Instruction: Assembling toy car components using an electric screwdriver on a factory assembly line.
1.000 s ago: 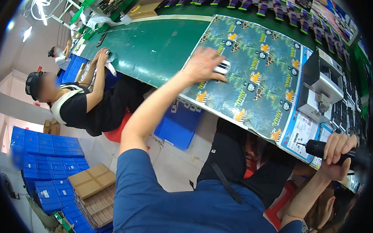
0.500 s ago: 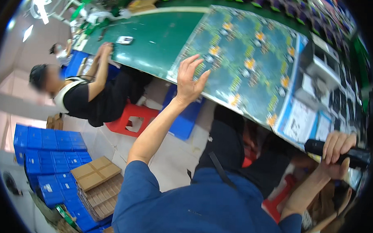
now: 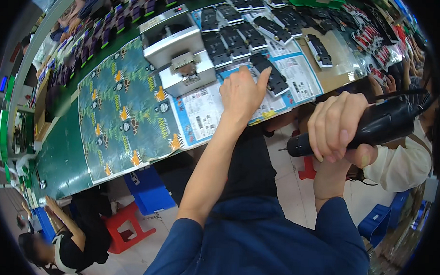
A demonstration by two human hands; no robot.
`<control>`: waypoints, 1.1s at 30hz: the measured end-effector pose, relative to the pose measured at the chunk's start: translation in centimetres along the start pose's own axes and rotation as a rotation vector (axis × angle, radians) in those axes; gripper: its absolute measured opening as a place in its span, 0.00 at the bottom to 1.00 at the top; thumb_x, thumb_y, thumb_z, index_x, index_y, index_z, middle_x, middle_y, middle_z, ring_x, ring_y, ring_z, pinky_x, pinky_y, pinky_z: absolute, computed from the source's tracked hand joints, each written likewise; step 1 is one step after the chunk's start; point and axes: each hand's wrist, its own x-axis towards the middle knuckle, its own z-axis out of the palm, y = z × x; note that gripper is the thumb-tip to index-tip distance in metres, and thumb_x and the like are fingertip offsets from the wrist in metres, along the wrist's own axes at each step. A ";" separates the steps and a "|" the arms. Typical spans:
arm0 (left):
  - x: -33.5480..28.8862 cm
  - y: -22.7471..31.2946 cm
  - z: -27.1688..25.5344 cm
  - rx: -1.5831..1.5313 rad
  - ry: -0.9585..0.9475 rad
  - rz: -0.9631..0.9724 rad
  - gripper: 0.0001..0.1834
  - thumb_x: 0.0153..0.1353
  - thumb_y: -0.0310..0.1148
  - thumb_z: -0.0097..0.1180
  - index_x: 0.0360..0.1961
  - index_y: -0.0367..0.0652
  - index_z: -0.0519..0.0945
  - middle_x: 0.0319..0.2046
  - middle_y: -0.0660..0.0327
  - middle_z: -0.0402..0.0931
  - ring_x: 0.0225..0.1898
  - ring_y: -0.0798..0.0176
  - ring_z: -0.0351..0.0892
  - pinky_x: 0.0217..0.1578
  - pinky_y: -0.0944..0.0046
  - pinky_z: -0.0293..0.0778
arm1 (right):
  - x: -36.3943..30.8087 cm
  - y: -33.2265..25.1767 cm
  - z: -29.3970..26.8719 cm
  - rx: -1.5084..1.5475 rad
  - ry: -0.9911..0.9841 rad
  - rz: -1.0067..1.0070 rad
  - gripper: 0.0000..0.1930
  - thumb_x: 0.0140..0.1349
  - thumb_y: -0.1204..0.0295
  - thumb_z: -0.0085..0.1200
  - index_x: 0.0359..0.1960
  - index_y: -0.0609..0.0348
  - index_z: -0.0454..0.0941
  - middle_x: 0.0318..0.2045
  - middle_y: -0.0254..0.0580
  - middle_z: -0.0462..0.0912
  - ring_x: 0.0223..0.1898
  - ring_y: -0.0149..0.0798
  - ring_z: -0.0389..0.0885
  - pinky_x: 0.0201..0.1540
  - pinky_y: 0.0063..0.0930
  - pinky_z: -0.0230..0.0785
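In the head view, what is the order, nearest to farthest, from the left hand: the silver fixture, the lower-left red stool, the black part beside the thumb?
1. Black part, right beside the left hand.
2. Silver fixture, to the hand's left.
3. Red stool, at lower left.

Near the frame's upper centre, the bare left hand (image 3: 243, 93) is overlapping a black, car-shaped plastic piece (image 3: 274, 80); at right, the bare right hand (image 3: 337, 127) is gripping a black cylindrical electric screwdriver (image 3: 384, 121) (its thin tip (image 3: 282, 149) is pointing left).
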 end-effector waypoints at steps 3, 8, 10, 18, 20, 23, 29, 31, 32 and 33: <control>1.6 1.3 1.6 0.015 0.046 -0.054 0.33 0.55 0.58 0.65 0.33 0.30 0.81 0.26 0.40 0.82 0.33 0.38 0.85 0.36 0.47 0.79 | -1.2 -0.3 -0.4 -0.053 0.111 0.018 0.16 0.56 0.68 0.69 0.39 0.63 0.76 0.20 0.37 0.80 0.17 0.33 0.79 0.24 0.27 0.78; 1.6 1.7 2.1 -0.021 -0.034 -0.102 0.38 0.46 0.63 0.68 0.38 0.34 0.82 0.33 0.47 0.85 0.39 0.45 0.86 0.41 0.51 0.78 | -1.8 -1.1 -0.8 -0.060 0.103 0.035 0.16 0.56 0.68 0.69 0.40 0.63 0.76 0.22 0.38 0.80 0.17 0.33 0.79 0.24 0.27 0.78; 1.4 1.4 2.3 -0.118 -0.070 -0.118 0.34 0.45 0.59 0.72 0.38 0.36 0.82 0.32 0.50 0.85 0.36 0.48 0.85 0.39 0.52 0.77 | -1.5 -0.9 -0.6 -0.049 0.081 0.033 0.16 0.57 0.68 0.69 0.40 0.63 0.76 0.21 0.38 0.80 0.17 0.34 0.79 0.24 0.27 0.78; -2.0 -0.8 0.4 -0.527 -0.115 -0.055 0.31 0.46 0.41 0.73 0.48 0.31 0.79 0.37 0.45 0.81 0.42 0.43 0.82 0.45 0.53 0.76 | 0.7 -0.3 0.0 -0.150 0.094 -0.076 0.15 0.64 0.63 0.59 0.42 0.59 0.70 0.22 0.30 0.75 0.19 0.28 0.74 0.27 0.25 0.72; -4.4 -3.7 -2.7 -0.705 -0.188 0.002 0.22 0.49 0.38 0.72 0.39 0.30 0.83 0.36 0.47 0.80 0.40 0.52 0.81 0.43 0.58 0.75 | 2.3 0.4 -0.2 -0.203 0.094 -0.114 0.14 0.66 0.62 0.56 0.43 0.58 0.69 0.21 0.29 0.73 0.19 0.27 0.73 0.27 0.23 0.70; -9.2 -7.4 -9.1 -1.326 -0.242 -0.290 0.15 0.60 0.28 0.65 0.47 0.35 0.80 0.40 0.60 0.82 0.37 0.70 0.82 0.40 0.67 0.81 | 6.3 4.0 -0.4 -0.262 0.204 -0.174 0.14 0.67 0.59 0.53 0.42 0.56 0.69 0.23 0.29 0.70 0.19 0.25 0.67 0.27 0.21 0.63; -12.4 -14.4 -12.3 -1.552 0.036 -0.473 0.18 0.66 0.27 0.53 0.55 0.33 0.70 0.49 0.46 0.78 0.42 0.48 0.86 0.41 0.53 0.87 | 15.8 14.1 1.6 -0.468 0.555 -0.164 0.07 0.58 0.77 0.66 0.28 0.62 0.78 0.17 0.34 0.78 0.14 0.24 0.74 0.18 0.17 0.64; -12.2 -14.2 -12.2 -1.523 0.085 -0.463 0.17 0.66 0.26 0.53 0.54 0.33 0.70 0.48 0.46 0.78 0.42 0.48 0.86 0.40 0.53 0.87 | 16.3 14.6 1.7 -0.566 0.562 -0.099 0.08 0.58 0.76 0.66 0.25 0.61 0.78 0.15 0.32 0.77 0.13 0.23 0.72 0.17 0.17 0.62; -11.9 -14.3 -11.9 -1.505 0.089 -0.453 0.17 0.66 0.25 0.53 0.54 0.33 0.70 0.47 0.46 0.79 0.42 0.48 0.86 0.40 0.53 0.87 | 16.4 14.9 1.9 -0.594 0.604 -0.083 0.09 0.58 0.75 0.66 0.24 0.60 0.78 0.14 0.31 0.76 0.12 0.24 0.72 0.16 0.17 0.62; -11.6 -14.6 -11.8 -1.478 0.090 -0.445 0.16 0.66 0.25 0.53 0.53 0.33 0.69 0.47 0.46 0.79 0.42 0.48 0.86 0.41 0.53 0.87 | 16.6 15.3 1.9 -0.600 0.602 -0.075 0.09 0.58 0.75 0.66 0.24 0.60 0.78 0.14 0.31 0.76 0.12 0.24 0.72 0.16 0.17 0.62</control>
